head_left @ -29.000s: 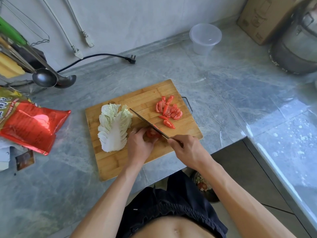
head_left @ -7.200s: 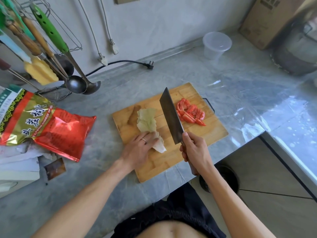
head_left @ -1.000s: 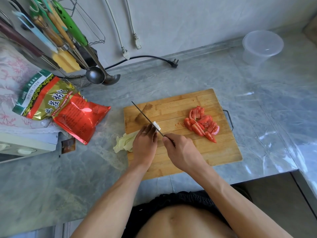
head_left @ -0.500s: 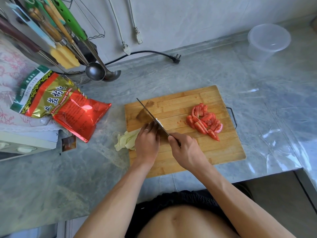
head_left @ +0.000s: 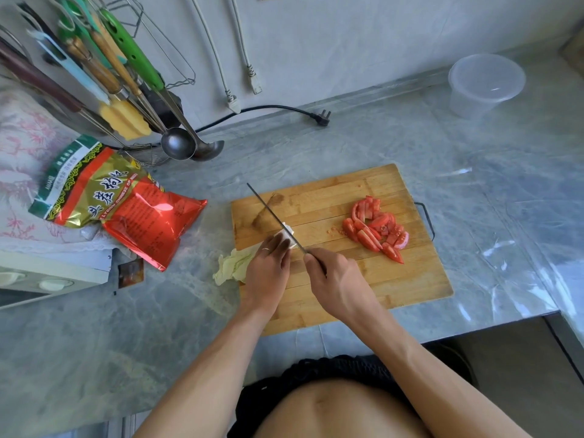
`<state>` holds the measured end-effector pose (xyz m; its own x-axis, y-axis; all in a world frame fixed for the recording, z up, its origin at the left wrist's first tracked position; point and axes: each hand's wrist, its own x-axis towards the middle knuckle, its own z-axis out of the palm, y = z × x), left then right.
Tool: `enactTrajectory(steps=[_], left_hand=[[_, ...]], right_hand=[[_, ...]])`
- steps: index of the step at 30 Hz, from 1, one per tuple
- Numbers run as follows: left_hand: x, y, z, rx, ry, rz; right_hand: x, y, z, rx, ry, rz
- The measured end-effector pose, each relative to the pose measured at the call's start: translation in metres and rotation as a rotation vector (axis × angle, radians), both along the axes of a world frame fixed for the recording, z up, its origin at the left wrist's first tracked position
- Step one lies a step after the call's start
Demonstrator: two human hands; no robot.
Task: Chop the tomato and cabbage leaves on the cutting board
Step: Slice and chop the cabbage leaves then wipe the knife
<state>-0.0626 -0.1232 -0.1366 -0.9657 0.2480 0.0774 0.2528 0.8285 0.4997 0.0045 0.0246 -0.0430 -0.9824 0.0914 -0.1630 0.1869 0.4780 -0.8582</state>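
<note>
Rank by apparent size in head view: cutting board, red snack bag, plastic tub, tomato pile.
1. cutting board
2. red snack bag
3. plastic tub and tomato pile: look about alike, and the tub sits farther from the camera, so no ranking between them.

Bare wood on the cutting board point(head_left: 363, 279) nearest the body; tomato pieces point(head_left: 376, 230) crowding the right, snack bag point(head_left: 126, 207) blocking left.
</note>
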Motion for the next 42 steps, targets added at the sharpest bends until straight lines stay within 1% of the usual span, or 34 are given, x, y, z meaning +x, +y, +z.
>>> enactTrajectory(steps=[7, 14, 19, 23, 26, 31, 42], left_hand=[[-0.002, -0.001, -0.004, 0.055, -0.025, -0.006], [-0.003, 0.000, -0.008, 0.013, -0.007, -0.017], [-0.004, 0.000, -0.004, 0.005, 0.035, -0.038], [-0.004, -0.003, -0.006, 0.008, 0.030, -0.042], [-0.005, -0.004, -0.004, 0.034, 0.030, -0.043], [-0.004, -0.005, 0.000, 0.075, 0.032, -0.027], [-0.001, -0.004, 0.004, 0.093, 0.026, -0.028]], right_hand=[[0.008, -0.004, -0.003, 0.030, -0.012, -0.019], [0.003, -0.005, -0.004, 0.022, -0.048, -0.022], [0.004, -0.006, -0.014, 0.047, -0.025, -0.041], [0.000, -0.006, -0.015, 0.045, -0.010, -0.059], [-0.008, -0.008, -0.012, 0.035, -0.015, -0.047], [0.004, -0.007, -0.005, -0.002, -0.010, -0.043], [0.011, -0.010, -0.005, 0.058, -0.033, -0.018]])
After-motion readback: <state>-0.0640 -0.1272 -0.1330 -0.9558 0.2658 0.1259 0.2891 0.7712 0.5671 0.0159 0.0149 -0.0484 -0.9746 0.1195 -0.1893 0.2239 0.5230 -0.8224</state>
